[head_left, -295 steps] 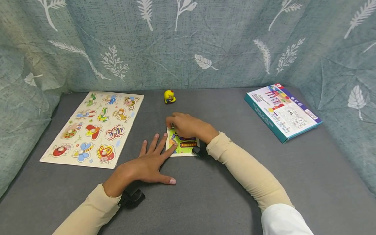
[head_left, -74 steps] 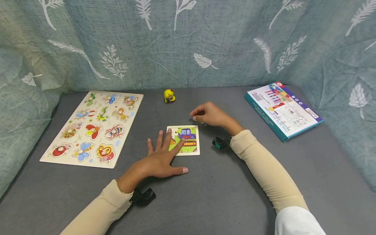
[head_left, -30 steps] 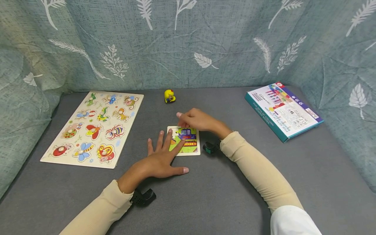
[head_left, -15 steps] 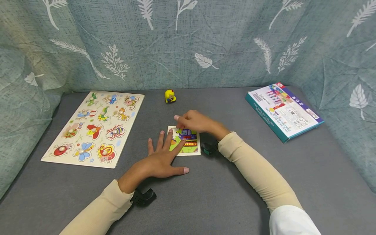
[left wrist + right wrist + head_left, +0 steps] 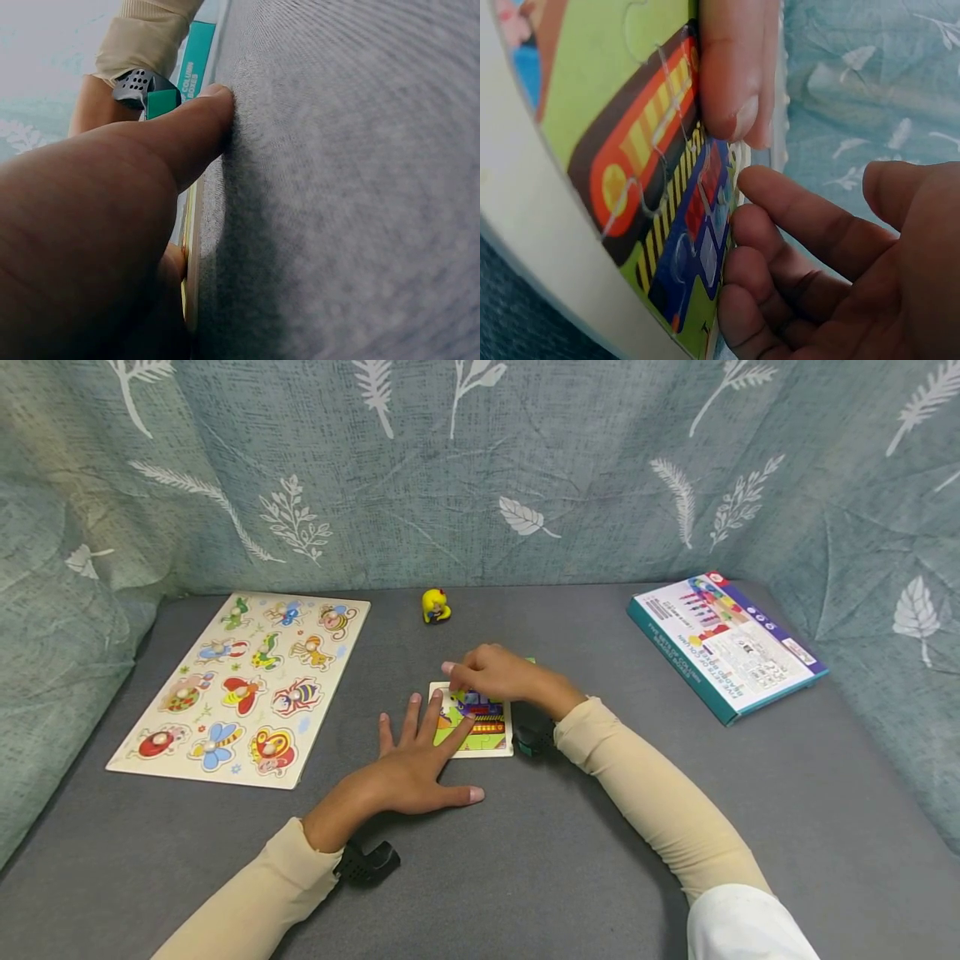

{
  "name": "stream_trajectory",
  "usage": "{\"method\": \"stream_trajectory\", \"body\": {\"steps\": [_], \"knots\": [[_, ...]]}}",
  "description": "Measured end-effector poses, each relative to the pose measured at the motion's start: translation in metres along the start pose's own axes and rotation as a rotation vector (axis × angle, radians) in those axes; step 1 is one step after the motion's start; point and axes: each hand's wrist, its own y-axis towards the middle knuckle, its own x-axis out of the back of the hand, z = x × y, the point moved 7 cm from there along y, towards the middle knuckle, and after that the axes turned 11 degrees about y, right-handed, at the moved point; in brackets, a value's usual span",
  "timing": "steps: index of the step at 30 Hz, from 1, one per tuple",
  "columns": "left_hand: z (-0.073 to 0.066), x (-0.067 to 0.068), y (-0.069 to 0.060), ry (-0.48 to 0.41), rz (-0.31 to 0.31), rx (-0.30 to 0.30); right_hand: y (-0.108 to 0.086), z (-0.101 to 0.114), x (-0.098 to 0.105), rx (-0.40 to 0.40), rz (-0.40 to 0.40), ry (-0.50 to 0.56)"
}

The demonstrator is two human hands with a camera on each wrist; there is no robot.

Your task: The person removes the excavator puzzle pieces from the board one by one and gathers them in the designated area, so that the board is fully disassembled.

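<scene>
A small square jigsaw puzzle (image 5: 482, 745) with a purple and orange digger picture and a pale frame lies flat on the grey table. My left hand (image 5: 408, 774) is spread palm down, its fingers resting across the puzzle's left side. Over the puzzle's upper part is my right hand (image 5: 498, 675). In the right wrist view, its loosely bent fingertips (image 5: 750, 225) touch the picture's upper pieces, with the thumb lifted apart and nothing visible between. A small green thing (image 5: 531, 660), probably a loose piece, peeks out behind the right hand, mostly hidden.
To the left lies a wooden insect peg board (image 5: 247, 693). A yellow toy figure (image 5: 435, 607) stands at the back middle. At the back right is a teal-edged box (image 5: 726, 643). A patterned curtain (image 5: 480, 477) hangs behind the table.
My right hand was beside the puzzle's right edge, then moved left onto its upper part. Over the last second it has slid slightly toward me. The left hand stays in place lately.
</scene>
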Motion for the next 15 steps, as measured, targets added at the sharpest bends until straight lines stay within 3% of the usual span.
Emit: {"method": "stream_trajectory", "body": {"steps": [15], "knots": [[0.0002, 0.0004, -0.0002, -0.003, -0.012, 0.004, 0.0021, -0.0002, -0.0017, 0.033, 0.033, -0.028]]}}
